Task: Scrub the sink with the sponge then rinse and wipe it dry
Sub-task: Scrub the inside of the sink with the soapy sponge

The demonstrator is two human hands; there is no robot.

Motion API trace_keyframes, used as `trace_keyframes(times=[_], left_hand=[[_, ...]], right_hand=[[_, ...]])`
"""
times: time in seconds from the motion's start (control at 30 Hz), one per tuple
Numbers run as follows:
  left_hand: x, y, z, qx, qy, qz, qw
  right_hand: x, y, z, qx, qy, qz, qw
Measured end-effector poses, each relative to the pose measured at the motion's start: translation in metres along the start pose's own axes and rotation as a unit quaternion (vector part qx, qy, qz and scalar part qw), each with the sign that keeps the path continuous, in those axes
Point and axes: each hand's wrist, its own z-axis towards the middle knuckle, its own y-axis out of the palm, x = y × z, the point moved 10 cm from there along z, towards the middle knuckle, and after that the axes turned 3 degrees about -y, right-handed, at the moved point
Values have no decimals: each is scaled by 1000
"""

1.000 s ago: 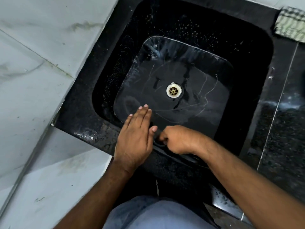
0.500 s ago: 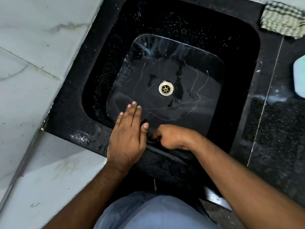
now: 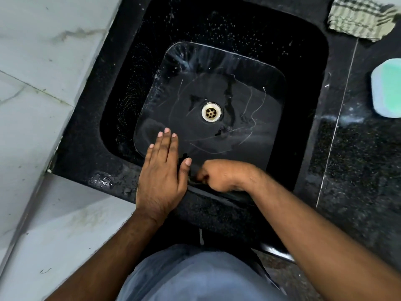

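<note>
The left hand (image 3: 161,177) lay flat, fingers straight, on the sink (image 3: 91,153) rim; the right hand (image 3: 219,174) was curled round something dark, unidentifiable; the sponge (image 3: 388,88) sat on the worktop (image 3: 358,161); wet granite might let the bracing palm slip.

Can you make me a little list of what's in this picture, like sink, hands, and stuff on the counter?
sink: black, wet, droplets on walls
drain: metal, middle of basin floor
left hand: flat, fingers straight, on front rim
right hand: curled at front inner wall; what it holds is hidden
checked cloth: counter, far right corner
green-blue sponge: counter, right edge
</note>
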Motion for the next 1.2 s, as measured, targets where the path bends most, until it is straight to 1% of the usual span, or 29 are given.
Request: trace_keyframes(times=[0.07,0.1,0.17,0.27,0.33,0.37,0.4,0.47,0.53,0.6,0.67,0.7,0.77,0.83,0.87,0.93,0.97,1.0,1.03,1.07,1.1,1.13,1.17,1.2], left_hand=[[-1,-1,1,2,-2,-2,1000],[-1,-1,1,2,-1,-1,1000],[0,0,-1,-1,1,-3,1000],[-1,-1,-1,3,1,-8,1000],[-1,-1,-1,5,0,-8,1000],[0,-1,0,6,0,-8,1000],[0,-1,0,5,0,-8,1000],[0,0,-1,4,2,-8,1000],[0,1,0,3,4,-7,1000],[-1,1,0,2,4,-6,1000],[1,0,0,1,6,-7,1000],[1,0,1,0,10,-9,1000],[4,-1,0,2,21,-45,999],[-2,-12,0,26,12,-128,991],[-6,-19,0,45,3,-166,985],[-17,-36,5,84,-10,-191,978],[-23,-44,10,99,-12,-187,977],[-30,-51,16,111,-12,-178,978],[-38,-57,24,118,-12,-168,979],[-48,-64,35,122,-14,-157,980],[-59,-70,47,125,-17,-141,982],[-69,-76,60,129,-16,-117,985],[-77,-82,74,132,-10,-84,988],[-85,-87,91,131,0,-43,990]], right_hand=[[3,8,15,1,4,66,998],[10,13,20,-5,13,61,998],[40,28,20,-32,60,-14,998],[86,50,0,-108,130,-106,980],[92,53,-16,-144,135,-137,971],[87,51,-21,-147,127,-155,969],[78,46,-24,-139,113,-174,968],[55,32,-22,-91,78,-187,975],[32,18,-15,-36,42,-148,987],[25,15,0,-16,25,-81,996],[37,22,15,-14,44,-35,998],[48,28,21,-19,68,-35,997],[70,44,23,-50,115,-79,989],[71,49,25,-66,130,-126,981],[65,45,24,-59,122,-132,982],[40,23,29,-7,80,-129,988],[27,10,35,28,51,-110,992],[14,-1,40,65,22,-67,995],[4,-10,47,95,-6,4,995],[-4,-15,56,112,-30,101,988],[-9,-17,65,118,-49,227,965],[-7,-17,75,127,-56,343,929],[-1,-19,82,149,-54,426,891],[11,-23,89,185,-41,470,862]])
